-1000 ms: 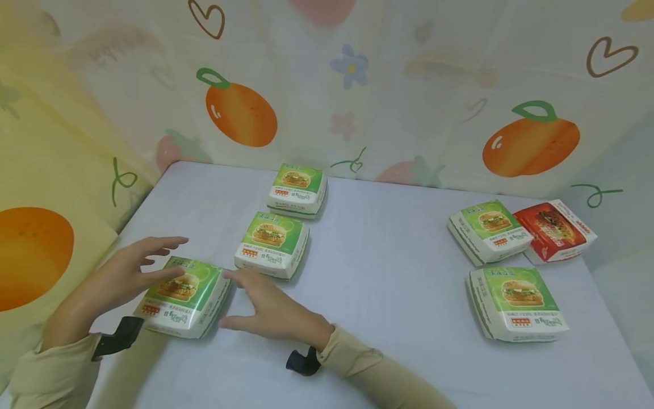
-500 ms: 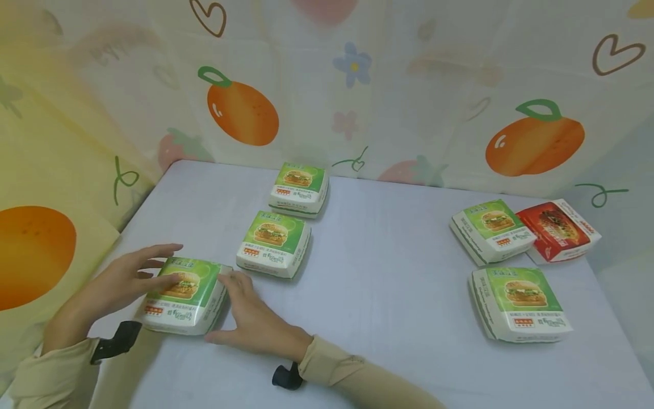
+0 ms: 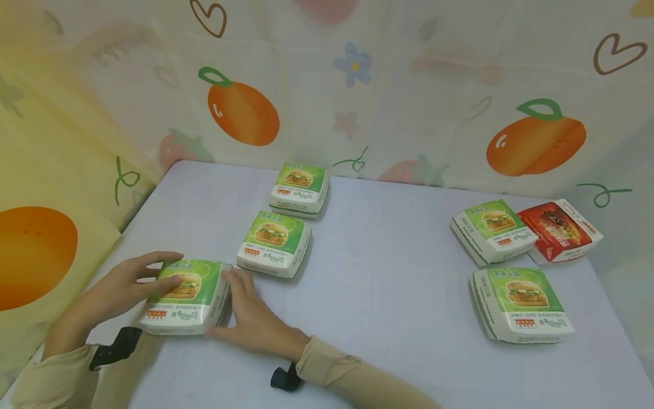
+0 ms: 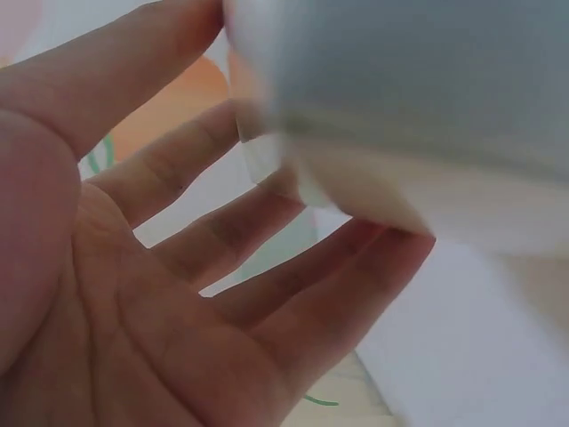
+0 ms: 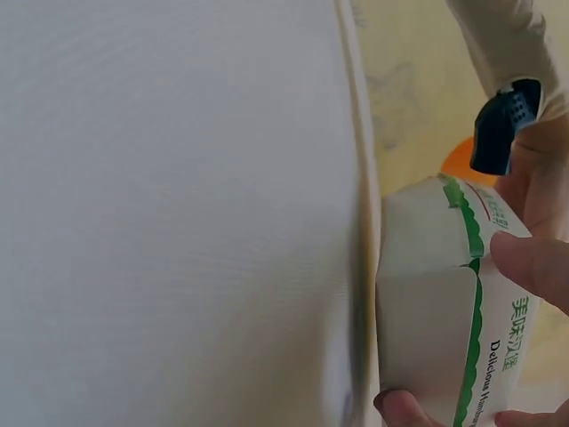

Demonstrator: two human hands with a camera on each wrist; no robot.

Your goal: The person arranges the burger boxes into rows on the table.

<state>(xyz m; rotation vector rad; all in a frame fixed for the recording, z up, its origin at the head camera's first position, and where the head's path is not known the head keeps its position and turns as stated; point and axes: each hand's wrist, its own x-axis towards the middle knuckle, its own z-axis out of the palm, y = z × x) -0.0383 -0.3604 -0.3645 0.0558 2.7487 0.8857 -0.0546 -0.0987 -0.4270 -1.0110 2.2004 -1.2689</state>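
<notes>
A green-and-white burger box (image 3: pixel 186 292) is between both hands at the left front of the table. My left hand (image 3: pixel 122 289) holds its left side, thumb over the printed top; the left wrist view shows the other fingertips against the lower edge of the box (image 4: pixel 427 98). From the right, my right hand (image 3: pixel 263 324) grips the same box, fingers along its right side and thumb at the near corner. In the right wrist view, green-edged white walls of the box (image 5: pixel 427 311) show between the thumb (image 5: pixel 538 267) and a fingertip.
Two more green boxes stand behind, one at mid table (image 3: pixel 274 244) and one near the back edge (image 3: pixel 298 190). On the right are a front green box (image 3: pixel 521 304), a rear green box (image 3: pixel 491 230) and a red burger box (image 3: pixel 559 230). A fruit-print curtain (image 3: pixel 398 113) hangs behind.
My left hand has lowered onto the box, and my right hand has moved left against its side. The box has turned slightly; the other boxes stay in place.
</notes>
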